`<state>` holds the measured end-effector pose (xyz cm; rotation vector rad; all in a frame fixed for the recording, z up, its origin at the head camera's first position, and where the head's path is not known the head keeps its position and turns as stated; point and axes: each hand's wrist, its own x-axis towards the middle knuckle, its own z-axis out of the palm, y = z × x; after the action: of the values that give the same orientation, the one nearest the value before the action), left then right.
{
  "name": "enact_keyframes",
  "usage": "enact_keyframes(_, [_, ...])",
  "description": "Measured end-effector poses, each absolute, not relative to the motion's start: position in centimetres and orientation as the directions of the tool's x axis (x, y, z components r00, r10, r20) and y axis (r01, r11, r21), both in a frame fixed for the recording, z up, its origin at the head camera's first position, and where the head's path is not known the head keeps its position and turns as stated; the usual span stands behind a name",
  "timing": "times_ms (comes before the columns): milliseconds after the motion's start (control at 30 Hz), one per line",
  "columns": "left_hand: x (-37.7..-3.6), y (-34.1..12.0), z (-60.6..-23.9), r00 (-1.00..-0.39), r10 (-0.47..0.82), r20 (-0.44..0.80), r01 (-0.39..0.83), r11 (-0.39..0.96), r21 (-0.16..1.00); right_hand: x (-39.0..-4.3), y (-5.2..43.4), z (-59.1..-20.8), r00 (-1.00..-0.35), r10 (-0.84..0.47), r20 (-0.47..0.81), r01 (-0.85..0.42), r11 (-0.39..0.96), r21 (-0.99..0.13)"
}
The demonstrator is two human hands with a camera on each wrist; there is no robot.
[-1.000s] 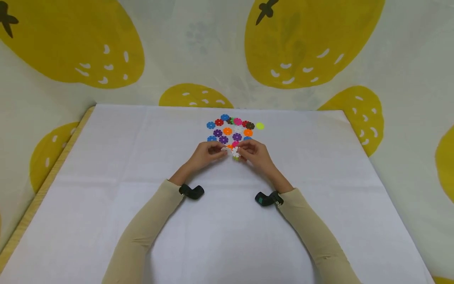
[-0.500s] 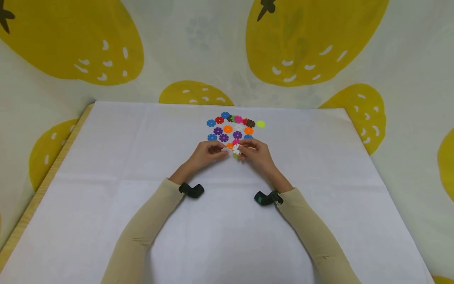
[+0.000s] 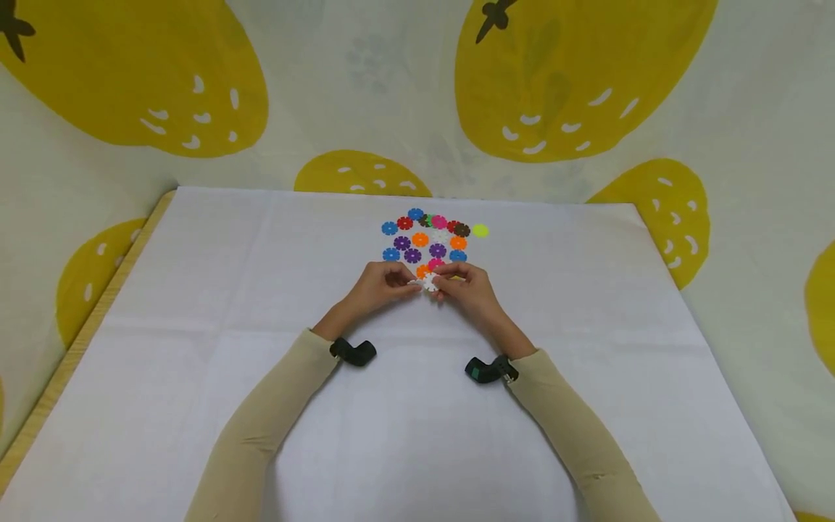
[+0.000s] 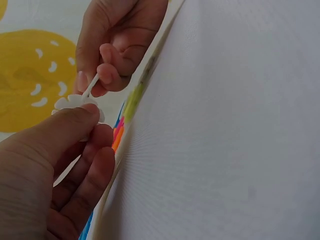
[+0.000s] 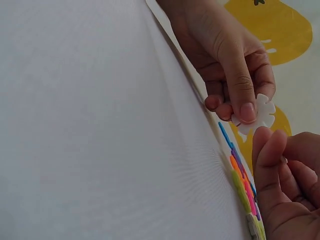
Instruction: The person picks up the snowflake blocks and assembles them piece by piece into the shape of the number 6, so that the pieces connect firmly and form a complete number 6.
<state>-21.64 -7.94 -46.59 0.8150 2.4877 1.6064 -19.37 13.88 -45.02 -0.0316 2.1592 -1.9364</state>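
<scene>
My left hand (image 3: 407, 281) pinches a flat white flower-shaped disc (image 5: 257, 115) between thumb and forefinger. My right hand (image 3: 442, 278) pinches a second white disc (image 4: 90, 87), seen edge-on in the left wrist view. The two discs (image 3: 427, 283) meet between my fingertips, just above the white cloth. In the left wrist view my left thumb (image 4: 65, 125) lies over the first disc (image 4: 75, 104). In the right wrist view my right fingers (image 5: 272, 155) sit just under the left hand's disc and hide their own piece.
Several loose coloured discs (image 3: 427, 235) lie flat on the cloth just beyond my hands, with a yellow-green one (image 3: 480, 230) apart at the right. The white cloth (image 3: 196, 362) covers the table; a wooden edge (image 3: 85, 341) shows at left. A strawberry-print backdrop stands behind.
My right hand has shifted slightly left toward my left hand, bringing the two white discs together. The loose discs have not moved.
</scene>
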Motion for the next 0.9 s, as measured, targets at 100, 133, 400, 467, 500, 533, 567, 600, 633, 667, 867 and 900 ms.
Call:
enact_keyframes(100, [-21.59, -7.98, -46.6, -0.836, 0.489, 0.25, 0.429, 0.299, 0.852, -19.31, 13.83, -45.03, -0.971, -0.172, -0.168, 0.148, 0.122, -0.981])
enact_keyframes(133, [-21.58, -7.99, -46.59, -0.828, 0.497, 0.259, 0.441, 0.293, 0.848, -19.28, 13.84, -45.0, -0.971, -0.169, -0.171, 0.151, 0.129, -0.98])
enact_keyframes(400, [-21.51, -8.08, -46.59, -0.793, 0.514, 0.326, 0.515, 0.282, 0.809, -19.08, 13.54, -45.24, -0.975, -0.162, -0.15, 0.136, 0.096, -0.986])
enact_keyframes(467, [-21.54, -8.16, -46.63, -0.79, 0.517, 0.329, 0.519, 0.28, 0.807, -19.0, 13.37, -45.22, -0.977, -0.158, -0.142, 0.129, 0.093, -0.987])
enact_keyframes(500, [-21.55, -8.19, -46.63, -0.79, 0.519, 0.327, 0.518, 0.279, 0.808, -18.97, 13.32, -45.22, -0.978, -0.158, -0.137, 0.123, 0.093, -0.988])
enact_keyframes(533, [-21.54, -8.21, -46.61, -0.789, 0.521, 0.325, 0.518, 0.28, 0.808, -18.94, 13.27, -45.19, -0.978, -0.159, -0.132, 0.118, 0.094, -0.989])
enact_keyframes(567, [-21.55, -8.2, -46.6, -0.788, 0.523, 0.325, 0.519, 0.28, 0.808, -18.92, 13.22, -45.18, -0.978, -0.161, -0.13, 0.116, 0.094, -0.989])
enact_keyframes(600, [-21.56, -8.21, -46.59, -0.788, 0.524, 0.324, 0.519, 0.282, 0.807, -18.92, 13.18, -45.17, -0.978, -0.161, -0.128, 0.115, 0.091, -0.989])
enact_keyframes(633, [-21.55, -8.21, -46.57, -0.788, 0.524, 0.323, 0.519, 0.283, 0.806, -18.92, 13.15, -45.16, -0.978, -0.163, -0.129, 0.117, 0.083, -0.99])
enact_keyframes(667, [-21.53, -8.2, -46.53, -0.787, 0.525, 0.324, 0.521, 0.283, 0.805, -18.93, 13.15, -45.16, -0.978, -0.166, -0.129, 0.117, 0.079, -0.99])
enact_keyframes(867, [-21.48, -8.17, -46.48, -0.791, 0.53, 0.306, 0.512, 0.299, 0.805, -19.02, 13.06, -45.25, -0.974, -0.168, -0.15, 0.145, 0.038, -0.989])
enact_keyframes(900, [-21.48, -8.18, -46.5, -0.793, 0.531, 0.299, 0.508, 0.305, 0.805, -19.04, 13.04, -45.28, -0.974, -0.167, -0.155, 0.152, 0.03, -0.988])
